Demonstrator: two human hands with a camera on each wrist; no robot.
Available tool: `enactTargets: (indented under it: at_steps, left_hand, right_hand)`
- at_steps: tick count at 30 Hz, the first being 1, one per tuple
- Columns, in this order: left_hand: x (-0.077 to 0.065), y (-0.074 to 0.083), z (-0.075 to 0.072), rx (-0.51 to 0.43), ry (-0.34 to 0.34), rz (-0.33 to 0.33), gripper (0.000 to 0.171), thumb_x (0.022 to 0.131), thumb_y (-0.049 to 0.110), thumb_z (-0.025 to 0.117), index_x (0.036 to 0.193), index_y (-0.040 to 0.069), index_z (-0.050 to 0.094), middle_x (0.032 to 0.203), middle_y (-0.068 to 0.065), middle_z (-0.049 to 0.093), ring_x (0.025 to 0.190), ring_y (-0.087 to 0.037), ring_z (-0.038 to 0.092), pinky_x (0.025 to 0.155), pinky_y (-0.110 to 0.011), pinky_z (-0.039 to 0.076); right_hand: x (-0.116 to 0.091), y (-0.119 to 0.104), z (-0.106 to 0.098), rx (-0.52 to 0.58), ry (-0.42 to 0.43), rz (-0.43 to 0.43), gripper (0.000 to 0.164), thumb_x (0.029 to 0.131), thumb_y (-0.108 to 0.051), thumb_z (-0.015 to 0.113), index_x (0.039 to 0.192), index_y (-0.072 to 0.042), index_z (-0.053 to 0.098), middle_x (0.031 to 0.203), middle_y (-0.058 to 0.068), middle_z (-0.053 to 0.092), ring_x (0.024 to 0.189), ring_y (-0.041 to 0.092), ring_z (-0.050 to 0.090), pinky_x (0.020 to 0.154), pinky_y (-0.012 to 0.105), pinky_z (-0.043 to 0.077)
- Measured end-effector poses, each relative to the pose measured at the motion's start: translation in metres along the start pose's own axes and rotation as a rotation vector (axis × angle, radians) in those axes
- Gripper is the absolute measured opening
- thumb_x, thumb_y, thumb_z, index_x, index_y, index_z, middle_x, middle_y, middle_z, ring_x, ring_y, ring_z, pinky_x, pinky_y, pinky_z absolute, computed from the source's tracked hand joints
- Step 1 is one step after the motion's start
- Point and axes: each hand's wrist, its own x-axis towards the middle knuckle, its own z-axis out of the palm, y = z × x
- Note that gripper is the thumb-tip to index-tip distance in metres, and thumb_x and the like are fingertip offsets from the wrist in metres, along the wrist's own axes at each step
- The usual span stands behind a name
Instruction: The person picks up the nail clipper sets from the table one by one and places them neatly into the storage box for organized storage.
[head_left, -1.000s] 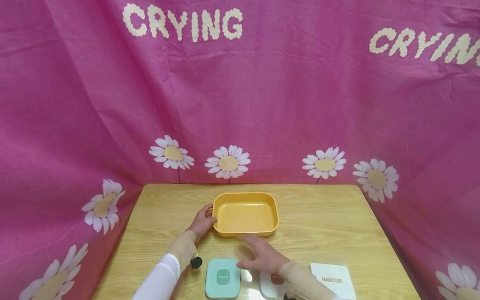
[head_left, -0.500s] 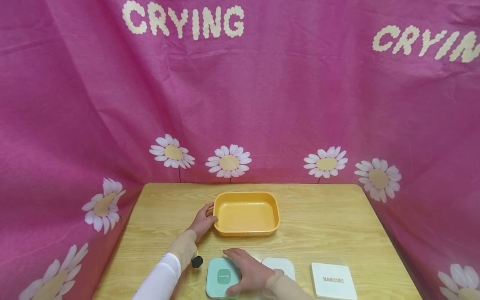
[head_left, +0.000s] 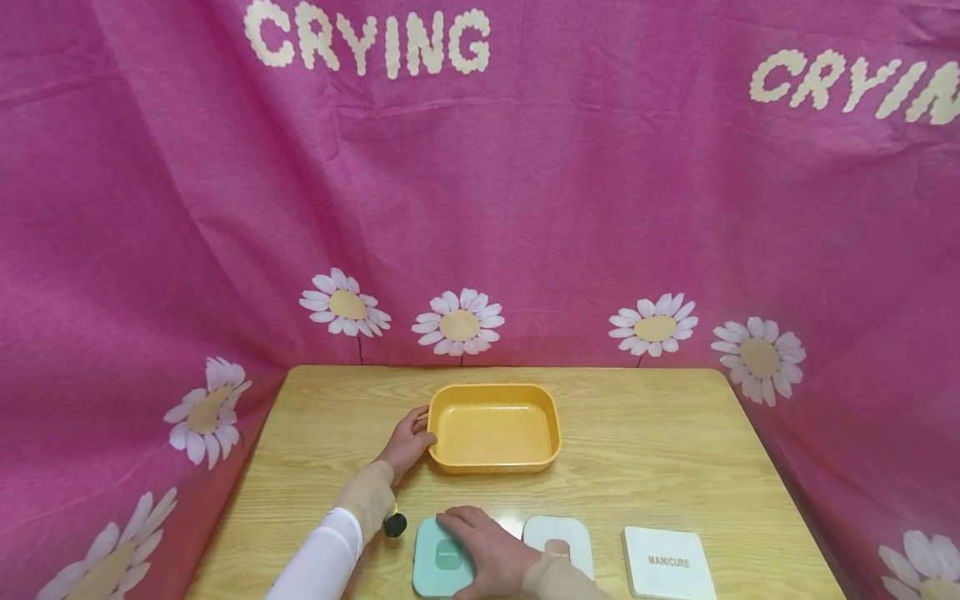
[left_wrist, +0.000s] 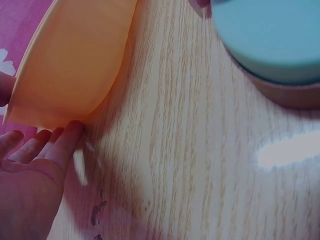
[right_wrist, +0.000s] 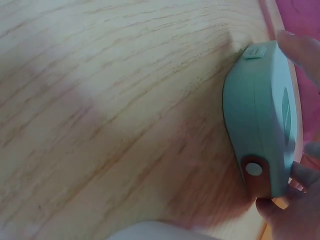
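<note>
My left hand [head_left: 407, 442] grips the left end of a yellow tray [head_left: 495, 429], thumb over the rim. In the left wrist view its fingertips [left_wrist: 75, 127] lie against the tray's [left_wrist: 75, 60] outer wall. A mint-green manicure case [head_left: 433, 571] with rounded corners lies in front of the tray. My right hand [head_left: 491, 554] spans this case and covers its right part. The right wrist view shows the thumb at one end of the case [right_wrist: 247, 110] and fingers curled at the other, beside a brown strap [right_wrist: 255, 187] with a snap.
A white manicure case [head_left: 558, 533] lies just right of my right hand, partly behind the wrist. Farther right is a flat white box [head_left: 667, 575] marked MANICURE. A pink daisy-print cloth [head_left: 555, 208] hangs behind and beside the wooden table [head_left: 637, 450].
My right hand has moved from near the tray's front, down and toward me, onto the mint-green case. The white case has come into fuller view. My left hand stays at the tray.
</note>
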Motion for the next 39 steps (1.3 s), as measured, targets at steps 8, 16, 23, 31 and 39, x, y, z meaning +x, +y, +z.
enactTargets:
  at_steps: [8,16,23,31,39]
  left_hand:
    - [0.0004,-0.0019,0.0015,-0.010,0.009,0.000,0.070,0.091,-0.002,0.058,0.157,-0.004,0.037,0.148,-0.033,0.053,0.132,-0.042,0.058,0.098,-0.038,0.056]
    - [-0.0026,-0.0017,0.0023,-0.028,0.009,-0.006,0.071,0.090,-0.001,0.059,0.158,-0.004,0.037,0.149,-0.033,0.053,0.131,-0.041,0.058,0.096,-0.035,0.055]
    - [-0.0035,-0.0029,0.0011,-0.058,0.015,-0.005,0.073,0.089,-0.002,0.058,0.158,-0.003,0.036,0.148,-0.034,0.053,0.131,-0.041,0.058,0.094,-0.032,0.055]
    - [-0.0028,-0.0033,0.0020,-0.064,0.013,0.018,0.072,0.089,-0.004,0.057,0.158,-0.008,0.035,0.150,-0.035,0.050,0.136,-0.043,0.054,0.097,-0.030,0.054]
    - [-0.0036,-0.0033,0.0040,-0.056,0.033,0.013,0.066,0.090,-0.003,0.058,0.154,-0.010,0.042,0.143,-0.034,0.057,0.128,-0.040,0.060,0.091,-0.028,0.056]
  right_hand:
    - [0.0010,0.0008,0.0036,-0.038,-0.028,0.051,0.107,0.079,-0.065,0.083,0.162,-0.016,0.036,0.159,0.003,0.042,0.144,0.021,0.043,0.116,0.038,0.043]
    - [0.0009,-0.0008,0.0047,-0.110,-0.023,0.043,0.111,0.078,-0.073,0.078,0.163,-0.015,0.035,0.158,0.003,0.043,0.142,0.020,0.045,0.115,0.038,0.044]
    - [0.0016,-0.0018,0.0057,-0.104,-0.023,0.052,0.112,0.077,-0.076,0.076,0.163,-0.019,0.034,0.155,0.000,0.044,0.139,0.017,0.045,0.115,0.038,0.044]
    - [0.0039,-0.0023,0.0063,-0.105,-0.006,0.043,0.110,0.078,-0.073,0.077,0.162,-0.016,0.036,0.152,0.000,0.046,0.137,0.016,0.046,0.114,0.037,0.044]
    - [0.0039,-0.0010,0.0059,-0.085,-0.018,0.060,0.112,0.077,-0.074,0.078,0.162,-0.015,0.036,0.154,0.001,0.046,0.139,0.016,0.045,0.115,0.037,0.043]
